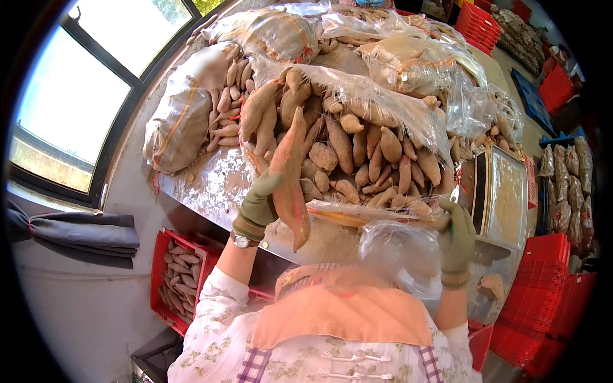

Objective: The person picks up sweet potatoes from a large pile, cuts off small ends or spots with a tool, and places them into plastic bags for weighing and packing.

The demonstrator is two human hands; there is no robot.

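My left hand [261,200], in a green work glove, grips a long, large sweet potato [290,184] that stands nearly upright in the view. My right hand [456,234], also gloved, is at the lower right edge of an open woven plastic sack [349,88], its fingers bent at the sack's rim. Whether the right fingers pinch the plastic cannot be made out. Many sweet potatoes [340,143] lie in the sack's wide mouth between and beyond my hands. A crumpled clear plastic bag [400,244] lies on the near table edge beside my right hand.
Full sacks [175,119] stand at the left and back of the metal table [206,189]. A platform scale [505,198] is at the right, with a sweet potato piece [491,286] nearer. A red crate [160,287] of sweet potatoes is low left; stacked red crates [524,287] stand right.
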